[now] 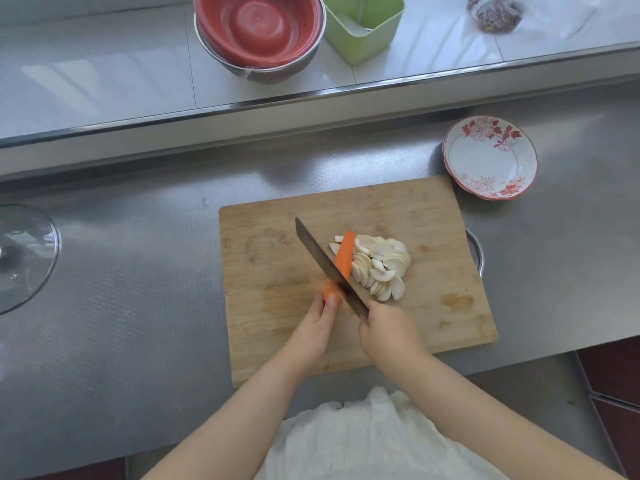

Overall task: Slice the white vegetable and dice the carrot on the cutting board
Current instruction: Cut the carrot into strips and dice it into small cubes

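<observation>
Here's the carrot (345, 255) on the wooden cutting board (433, 216), long axis running on a diagonal, its narrow tip aimed up and slightly right, away from the person, thick end near the board's middle and toward the body. The left hand (317, 329) holds that thick end, fingers curled round it, a thumb or fingertip pressed on the orange flesh; that end is blurred and mostly covered, so its cut face can't be made out. The right hand (389, 332) is wrapped tight around the knife (327, 263) handle, which is entirely hidden inside the fist. The blade slants from lower right up to upper left, crossing over the carrot near the gripped end; whether the edge is in the flesh or just above it can't be told. Just right of the carrot, touching it, lies a heap of white vegetable slices (381, 268), overlapping half-moons. Off the board's far right corner sits a red-flowered plate (490, 157). On the ledge behind, a red colander (259, 24) and green container (363, 32) are both cut off by the top edge
</observation>
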### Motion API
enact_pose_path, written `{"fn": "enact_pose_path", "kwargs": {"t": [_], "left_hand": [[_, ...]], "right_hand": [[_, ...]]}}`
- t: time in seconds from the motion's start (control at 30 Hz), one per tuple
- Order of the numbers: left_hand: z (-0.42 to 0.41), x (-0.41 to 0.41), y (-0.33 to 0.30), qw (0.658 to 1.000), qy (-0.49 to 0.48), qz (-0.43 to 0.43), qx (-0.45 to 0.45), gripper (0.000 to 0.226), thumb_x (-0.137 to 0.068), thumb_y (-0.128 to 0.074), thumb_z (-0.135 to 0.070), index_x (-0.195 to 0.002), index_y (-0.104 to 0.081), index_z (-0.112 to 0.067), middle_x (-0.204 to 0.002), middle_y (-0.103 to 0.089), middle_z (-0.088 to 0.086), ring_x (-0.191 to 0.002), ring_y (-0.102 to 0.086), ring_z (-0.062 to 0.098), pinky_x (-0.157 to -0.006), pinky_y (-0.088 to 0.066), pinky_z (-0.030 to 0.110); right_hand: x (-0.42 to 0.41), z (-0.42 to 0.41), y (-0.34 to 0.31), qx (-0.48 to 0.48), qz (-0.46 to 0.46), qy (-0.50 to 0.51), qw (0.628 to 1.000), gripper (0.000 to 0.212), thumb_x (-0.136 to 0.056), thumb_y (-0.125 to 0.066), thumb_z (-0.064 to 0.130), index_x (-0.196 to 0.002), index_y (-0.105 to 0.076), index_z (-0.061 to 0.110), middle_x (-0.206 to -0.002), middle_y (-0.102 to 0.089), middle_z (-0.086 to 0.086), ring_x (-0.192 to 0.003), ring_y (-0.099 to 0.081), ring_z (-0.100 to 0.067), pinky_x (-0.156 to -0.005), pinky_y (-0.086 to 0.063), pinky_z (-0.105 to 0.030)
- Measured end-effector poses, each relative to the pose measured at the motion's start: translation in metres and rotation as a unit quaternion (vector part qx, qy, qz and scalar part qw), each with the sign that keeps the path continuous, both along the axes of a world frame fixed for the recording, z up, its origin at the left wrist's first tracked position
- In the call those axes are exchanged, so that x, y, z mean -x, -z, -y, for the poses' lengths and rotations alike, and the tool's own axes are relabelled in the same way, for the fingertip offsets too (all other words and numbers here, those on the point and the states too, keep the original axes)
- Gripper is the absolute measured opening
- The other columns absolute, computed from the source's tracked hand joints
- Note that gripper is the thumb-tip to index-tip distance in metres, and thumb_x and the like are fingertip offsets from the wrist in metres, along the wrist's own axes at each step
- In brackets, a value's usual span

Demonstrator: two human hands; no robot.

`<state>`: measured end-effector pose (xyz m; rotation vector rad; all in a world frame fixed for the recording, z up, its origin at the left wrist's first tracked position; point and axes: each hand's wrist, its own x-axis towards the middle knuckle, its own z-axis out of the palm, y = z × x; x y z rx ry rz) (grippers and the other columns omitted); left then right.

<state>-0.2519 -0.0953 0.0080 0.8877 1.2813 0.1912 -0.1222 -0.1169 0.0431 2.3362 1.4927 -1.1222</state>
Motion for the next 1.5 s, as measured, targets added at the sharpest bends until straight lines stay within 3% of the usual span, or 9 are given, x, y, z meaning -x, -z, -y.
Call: {"fn": "enact_pose_path", "kwargs": {"t": [0.13, 0.3, 0.47, 0.73, 0.93, 1.2, 1.27, 1.4, 1.5], "left_hand": [[0.003, 0.001, 0.004, 1.0, -0.003, 0.006, -0.022, 0.079, -0.083, -0.032, -0.078, -0.149, -0.027, -0.034, -0.149, -0.024, -0.025, -0.14, -0.016, -0.004, -0.117, -0.01, 0.027], [0.008, 0.002, 0.024, 1.0, 0.0, -0.018, -0.002, 0.098, -0.07, -0.033, -0.091, -0.151, -0.022, -0.036, -0.155, -0.025, -0.016, -0.143, -0.019, 0.002, -0.119, -0.015, 0.039], [0.005, -0.004, 0.013, 0.999, -0.012, -0.01, -0.035, 0.041, -0.103, -0.032, -0.041, -0.138, -0.047, -0.024, -0.125, -0.051, -0.018, -0.128, -0.039, 0.004, -0.1, -0.026, 0.022], [0.008, -0.002, 0.02, 0.999, -0.007, 0.009, -0.052, 0.045, -0.101, -0.031, -0.05, -0.142, -0.04, -0.032, -0.141, -0.042, -0.019, -0.135, -0.031, 0.001, -0.109, -0.023, 0.027], [0.007, -0.006, 0.017, 0.999, -0.023, 0.015, -0.04, 0.031, -0.104, -0.03, -0.04, -0.128, -0.048, -0.032, -0.114, -0.048, -0.027, -0.105, -0.043, -0.015, -0.095, -0.025, 0.019], [0.008, -0.006, 0.027, 0.999, -0.007, 0.008, -0.049, 0.031, -0.105, -0.029, -0.037, -0.123, -0.051, -0.025, -0.107, -0.048, -0.024, -0.079, -0.042, -0.035, -0.076, -0.032, -0.006], [0.008, -0.006, 0.025, 0.998, -0.004, 0.008, -0.055, 0.033, -0.105, -0.028, -0.039, -0.125, -0.05, -0.026, -0.107, -0.046, -0.026, -0.082, -0.042, -0.033, -0.073, -0.03, -0.004], [0.007, -0.004, 0.028, 0.999, -0.005, 0.003, -0.033, 0.046, -0.103, -0.028, -0.047, -0.14, -0.043, -0.024, -0.133, -0.044, -0.019, -0.121, -0.039, -0.008, -0.103, -0.022, 0.021], [0.007, 0.0, 0.039, 1.0, 0.004, -0.015, -0.018, 0.069, -0.094, -0.028, -0.065, -0.15, -0.028, -0.026, -0.157, -0.023, -0.01, -0.144, -0.016, 0.008, -0.119, -0.013, 0.04]], "right_hand": [[0.004, 0.024, -0.038, -0.042, 0.001, -0.007, 0.999, 0.019, -0.099, -0.037, 0.023, -0.107, -0.054, 0.021, -0.081, -0.06, 0.001, -0.076, -0.057, -0.024, -0.059, -0.04, -0.028], [0.013, 0.039, -0.052, -0.076, 0.022, -0.031, 0.996, 0.036, -0.1, -0.035, 0.019, -0.133, -0.044, 0.031, -0.098, -0.067, 0.002, -0.089, -0.064, -0.022, -0.059, -0.037, -0.026], [0.017, 0.043, -0.052, -0.082, 0.031, -0.033, 0.996, 0.037, -0.099, -0.037, 0.014, -0.132, -0.043, 0.029, -0.103, -0.066, 0.001, -0.092, -0.064, -0.022, -0.061, -0.036, -0.027], [0.017, 0.044, -0.051, -0.083, 0.032, -0.016, 0.996, 0.038, -0.098, -0.038, 0.013, -0.132, -0.044, 0.028, -0.105, -0.066, -0.001, -0.094, -0.064, -0.022, -0.063, -0.036, -0.025], [0.016, 0.044, -0.056, -0.079, 0.025, -0.016, 0.996, 0.034, -0.097, -0.038, 0.011, -0.126, -0.047, 0.026, -0.099, -0.066, -0.001, -0.089, -0.063, -0.023, -0.06, -0.035, -0.025], [0.015, 0.04, -0.059, -0.071, 0.03, -0.027, 0.997, 0.031, -0.097, -0.039, 0.011, -0.123, -0.049, 0.025, -0.099, -0.065, -0.002, -0.084, -0.061, -0.023, -0.053, -0.032, -0.026], [0.016, 0.039, -0.06, -0.065, 0.03, -0.025, 0.997, 0.031, -0.096, -0.039, 0.01, -0.121, -0.05, 0.024, -0.098, -0.065, -0.002, -0.084, -0.06, -0.025, -0.047, -0.028, -0.026], [0.017, 0.036, -0.061, -0.057, 0.031, -0.018, 0.998, 0.03, -0.094, -0.04, 0.009, -0.12, -0.051, 0.022, -0.097, -0.065, -0.003, -0.074, -0.05, -0.026, -0.044, -0.024, -0.024], [0.017, 0.032, -0.062, -0.045, 0.031, -0.018, 0.998, 0.029, -0.095, -0.04, 0.009, -0.12, -0.051, 0.02, -0.098, -0.065, -0.004, -0.074, -0.049, -0.024, -0.044, -0.025, -0.025]]}}
